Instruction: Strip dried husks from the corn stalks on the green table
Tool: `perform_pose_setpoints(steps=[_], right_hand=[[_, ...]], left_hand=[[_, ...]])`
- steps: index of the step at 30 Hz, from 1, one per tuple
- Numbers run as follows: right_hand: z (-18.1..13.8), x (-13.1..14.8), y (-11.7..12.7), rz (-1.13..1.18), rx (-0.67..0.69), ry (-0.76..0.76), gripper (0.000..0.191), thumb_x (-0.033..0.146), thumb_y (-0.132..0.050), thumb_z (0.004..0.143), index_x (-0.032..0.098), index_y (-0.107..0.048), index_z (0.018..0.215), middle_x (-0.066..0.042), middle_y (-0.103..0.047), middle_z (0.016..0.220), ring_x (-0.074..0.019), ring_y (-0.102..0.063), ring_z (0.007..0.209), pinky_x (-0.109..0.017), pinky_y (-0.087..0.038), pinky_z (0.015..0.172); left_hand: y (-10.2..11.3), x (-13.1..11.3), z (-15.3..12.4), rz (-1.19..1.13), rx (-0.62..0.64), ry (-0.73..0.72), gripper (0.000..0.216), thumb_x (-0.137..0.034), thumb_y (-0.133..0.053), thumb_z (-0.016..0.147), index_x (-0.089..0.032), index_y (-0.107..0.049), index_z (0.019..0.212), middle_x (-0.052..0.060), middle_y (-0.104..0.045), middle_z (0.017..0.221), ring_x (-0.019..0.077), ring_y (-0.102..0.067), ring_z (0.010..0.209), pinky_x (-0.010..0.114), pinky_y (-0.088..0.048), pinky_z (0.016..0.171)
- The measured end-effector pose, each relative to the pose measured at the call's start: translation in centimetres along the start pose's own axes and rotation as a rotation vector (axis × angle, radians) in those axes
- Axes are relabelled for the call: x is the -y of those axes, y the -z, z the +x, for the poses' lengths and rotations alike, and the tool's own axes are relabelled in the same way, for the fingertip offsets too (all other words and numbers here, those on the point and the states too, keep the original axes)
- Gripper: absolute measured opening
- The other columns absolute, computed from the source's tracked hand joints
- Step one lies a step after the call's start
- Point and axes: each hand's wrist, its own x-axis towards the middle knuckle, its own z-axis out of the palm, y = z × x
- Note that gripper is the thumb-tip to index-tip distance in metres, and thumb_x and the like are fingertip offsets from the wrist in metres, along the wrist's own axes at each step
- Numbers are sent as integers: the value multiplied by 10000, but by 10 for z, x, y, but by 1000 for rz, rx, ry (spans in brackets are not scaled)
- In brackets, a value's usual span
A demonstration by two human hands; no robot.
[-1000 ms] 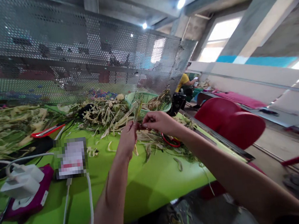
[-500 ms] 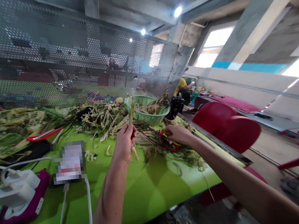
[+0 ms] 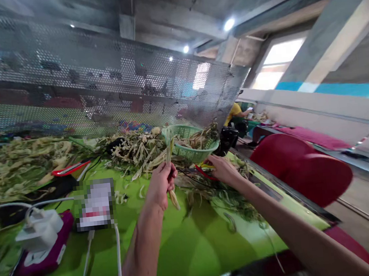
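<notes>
My left hand is closed around a bundle of pale green-yellow dried husk. The bundle stands nearly upright, with its lower end hanging out below the fist. On the right, my right hand has its fingers closed on the handles of red-and-yellow scissors. Their blades cannot be made out. Just behind both hands is a light green plastic basket with dry plant matter in it. Loose dried leaves lie below and around my right hand.
On the green table are a phone, white cables and a purple power strip with chargers. Heaped husks and a red-edged tool lie left. A perforated metal screen stands behind; a red chair is right.
The view has shifted, so the scene sits further right and slightly lower. The scissors have turned in my right hand and now look narrower. My left hand still holds the husk.
</notes>
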Motion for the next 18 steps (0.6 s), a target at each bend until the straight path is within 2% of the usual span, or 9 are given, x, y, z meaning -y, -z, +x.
perform_pose_setpoints(steps=[2, 4, 6, 7, 9, 10, 12, 15, 18], right_hand=[[5, 10, 3, 52, -3, 24, 369, 71, -561, 651, 182, -654, 991, -89, -648, 1048, -258, -541, 1016, -328, -376, 859], [4, 31, 10, 302, 33, 52, 267, 192, -582, 753, 192, -662, 1008, -74, -659, 1054, -249, -554, 1022, -343, -389, 893], [-5, 56, 20, 759, 154, 68, 294, 353, -539, 848, 189, -640, 1070, -66, -667, 1059, -223, -585, 992, -343, -419, 884], [-11, 69, 25, 940, 256, 76, 341, 406, -544, 856, 191, -625, 1109, -67, -662, 1087, -212, -587, 1002, -333, -426, 880], [-23, 87, 34, 1148, 417, 27, 406, 467, -565, 844, 191, -610, 1138, -71, -673, 1035, -178, -610, 879, -301, -451, 778], [-27, 91, 37, 1165, 468, -14, 428, 483, -584, 830, 187, -609, 1138, -63, -680, 948, -152, -600, 758, -278, -446, 688], [-32, 89, 41, 1091, 436, -81, 420, 496, -643, 780, 163, -640, 1036, -27, -649, 761, -109, -514, 582, -243, -383, 556], [-31, 75, 49, 915, 220, -71, 368, 497, -688, 728, 148, -648, 837, -5, -601, 683, -108, -478, 578, -235, -349, 542], [-31, 69, 66, 737, 34, 32, 336, 496, -640, 769, 161, -643, 789, 2, -580, 665, -120, -472, 594, -241, -349, 553]], left_hand=[[0, 0, 0, 15, -9, 7, 247, -370, -617, 770, -156, -506, 718, -46, -485, 566, 5, -234, 362, 152, -164, 374], [-1, -1, 0, 29, -13, 19, 248, -377, -611, 767, -161, -500, 715, -50, -472, 561, 10, -233, 367, 160, -143, 378], [-2, -2, -1, 49, -13, 27, 240, -374, -605, 764, -166, -498, 716, -51, -463, 556, 19, -248, 377, 170, -137, 385], [-2, -3, -1, 59, -16, 27, 234, -371, -604, 763, -167, -498, 715, -50, -460, 557, 23, -258, 384, 174, -137, 390], [-2, -4, -2, 75, -29, 23, 229, -365, -602, 759, -169, -494, 712, -49, -457, 561, 26, -262, 390, 180, -132, 397], [-2, -5, -2, 78, -36, 19, 228, -363, -599, 759, -170, -489, 710, -50, -455, 562, 25, -254, 390, 182, -127, 400], [-2, -4, -1, 81, -44, 16, 220, -359, -582, 769, -172, -482, 713, -54, -447, 561, 24, -229, 387, 183, -121, 404], [0, -1, 1, 151, -54, 12, 198, -349, -544, 799, -173, -496, 720, -43, -466, 571, 38, -242, 401, 184, -139, 407], [5, 2, 4, 283, -108, -56, 225, -371, -550, 807, -177, -519, 698, -8, -528, 607, 61, -299, 428, 201, -173, 412]])
